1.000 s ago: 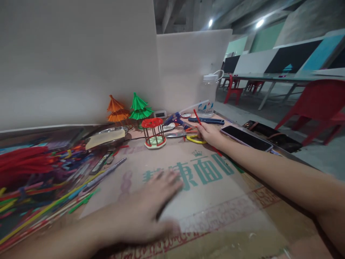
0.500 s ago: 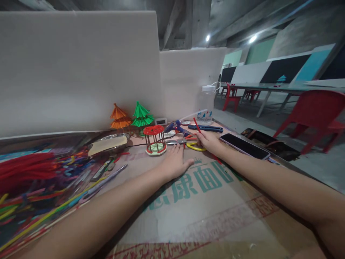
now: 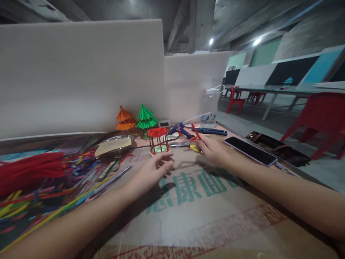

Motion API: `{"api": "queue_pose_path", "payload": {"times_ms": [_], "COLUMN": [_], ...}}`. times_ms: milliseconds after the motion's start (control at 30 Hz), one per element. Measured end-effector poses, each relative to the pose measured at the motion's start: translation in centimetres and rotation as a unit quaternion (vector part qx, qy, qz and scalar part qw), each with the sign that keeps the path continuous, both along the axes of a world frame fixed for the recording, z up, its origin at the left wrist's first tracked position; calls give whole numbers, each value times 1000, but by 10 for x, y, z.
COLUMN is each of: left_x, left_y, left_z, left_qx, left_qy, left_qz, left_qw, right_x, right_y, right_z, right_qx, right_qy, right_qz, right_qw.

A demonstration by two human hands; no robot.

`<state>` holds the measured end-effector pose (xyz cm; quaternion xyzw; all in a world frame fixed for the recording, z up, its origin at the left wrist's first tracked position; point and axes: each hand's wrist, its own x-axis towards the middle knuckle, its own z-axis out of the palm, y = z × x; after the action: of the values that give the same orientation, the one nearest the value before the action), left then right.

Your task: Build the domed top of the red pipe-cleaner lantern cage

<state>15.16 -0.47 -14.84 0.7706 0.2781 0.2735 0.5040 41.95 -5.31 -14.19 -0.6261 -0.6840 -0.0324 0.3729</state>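
Note:
My right hand (image 3: 211, 148) is closed on a red pipe cleaner (image 3: 196, 131), whose upper end sticks up past the fingers. Close by, yellow-handled scissors (image 3: 194, 148) lie partly hidden behind that hand. My left hand (image 3: 159, 168) is raised a little over the cardboard, fingers loosely bent and apart, holding nothing. Just beyond it stands a small round frame (image 3: 158, 132) with a red top ring, brown posts and a pale green base. Behind the frame are an orange tiered roof (image 3: 125, 118) and a green tiered roof (image 3: 146, 117).
A blue glue gun (image 3: 180, 130), a blue tool (image 3: 210, 131) and a clear bottle (image 3: 209, 108) stand at the back. A phone (image 3: 250, 150) lies right. Left are a metal tray (image 3: 126, 143), a pen (image 3: 115, 178) and many coloured pipe cleaners (image 3: 32, 169). White panels (image 3: 81, 75) rise behind.
My left hand has lifted off the cardboard and drawn back toward me, its fingers now bent. My right hand keeps the red pipe cleaner and has shifted slightly. The view has tilted a little.

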Motion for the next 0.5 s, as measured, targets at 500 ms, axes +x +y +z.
{"api": "queue_pose_path", "payload": {"times_ms": [500], "left_x": [-27], "left_y": [-2], "left_z": [-9], "left_qx": [-53], "left_qy": [-6], "left_qz": [76], "left_qw": [996], "right_x": [-67], "right_y": [-7], "right_z": [2], "right_qx": [-46], "right_qy": [-200], "right_qz": [83], "right_qw": [975]}}
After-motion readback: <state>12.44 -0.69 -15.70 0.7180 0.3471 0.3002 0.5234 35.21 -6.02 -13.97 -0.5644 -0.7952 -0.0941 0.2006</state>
